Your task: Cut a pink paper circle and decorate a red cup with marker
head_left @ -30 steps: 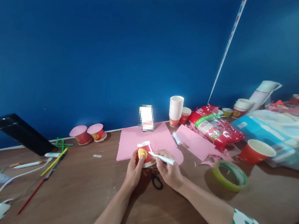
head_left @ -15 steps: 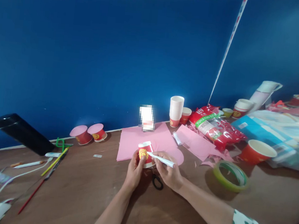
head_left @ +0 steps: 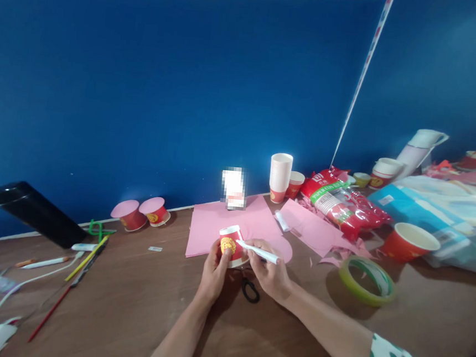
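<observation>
My left hand (head_left: 214,275) is closed round a small red paper cup (head_left: 229,245) held upside down over the brown table (head_left: 126,313). My right hand (head_left: 270,274) grips a white pen (head_left: 257,252) whose tip touches the cup's side. Black scissors (head_left: 249,289) lie on the table just below both hands. A pink paper sheet (head_left: 213,223) lies right behind the cup.
A green tape roll (head_left: 366,278) and an open red cup (head_left: 409,242) sit to the right. A stack of white cups (head_left: 280,176) and a red packet of cups (head_left: 344,204) stand by the blue wall. Two upturned cups (head_left: 141,213), pencils (head_left: 85,259) and a black object (head_left: 31,210) are at left.
The cup and pen tip shift very slightly in my hands; everything else stays as it was.
</observation>
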`<control>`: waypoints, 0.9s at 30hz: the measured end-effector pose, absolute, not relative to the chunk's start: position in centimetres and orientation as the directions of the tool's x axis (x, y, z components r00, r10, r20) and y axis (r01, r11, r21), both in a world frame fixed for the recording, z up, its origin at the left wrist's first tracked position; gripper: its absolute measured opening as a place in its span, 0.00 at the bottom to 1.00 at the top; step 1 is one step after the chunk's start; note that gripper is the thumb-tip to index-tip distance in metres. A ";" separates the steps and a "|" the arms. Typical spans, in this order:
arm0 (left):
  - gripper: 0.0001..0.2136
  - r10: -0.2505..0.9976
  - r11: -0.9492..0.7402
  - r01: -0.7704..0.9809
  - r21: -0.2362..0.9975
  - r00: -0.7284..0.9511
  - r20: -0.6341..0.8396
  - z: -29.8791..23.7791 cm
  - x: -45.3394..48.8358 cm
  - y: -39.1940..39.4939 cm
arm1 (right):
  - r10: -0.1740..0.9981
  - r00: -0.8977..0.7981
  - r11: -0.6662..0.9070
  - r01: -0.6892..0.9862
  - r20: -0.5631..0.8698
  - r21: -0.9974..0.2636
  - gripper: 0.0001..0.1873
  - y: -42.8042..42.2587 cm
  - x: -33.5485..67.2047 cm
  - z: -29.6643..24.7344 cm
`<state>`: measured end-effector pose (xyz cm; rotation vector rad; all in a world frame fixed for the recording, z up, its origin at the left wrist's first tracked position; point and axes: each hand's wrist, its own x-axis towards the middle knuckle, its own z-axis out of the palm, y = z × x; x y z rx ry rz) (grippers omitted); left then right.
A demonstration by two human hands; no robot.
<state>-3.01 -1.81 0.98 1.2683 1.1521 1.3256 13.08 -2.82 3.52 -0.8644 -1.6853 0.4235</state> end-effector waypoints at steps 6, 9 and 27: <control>0.22 0.994 -0.109 -0.025 0.994 -0.026 0.109 1.0 -2.9 -1.9 | 0.740 -0.064 0.652 0.314 0.669 -0.690 0.09 -2.9 13.1 3.2; 0.22 0.995 -0.098 -0.024 0.995 -0.022 0.097 1.0 -2.9 -1.9 | 0.743 -0.074 0.652 0.300 0.665 -0.696 0.10 -3.0 13.0 3.3; 0.22 0.993 -0.115 0.002 0.993 -0.027 0.115 0.0 -3.3 -1.6 | 0.681 -0.131 0.704 0.391 0.721 -0.593 0.09 -3.1 12.9 3.6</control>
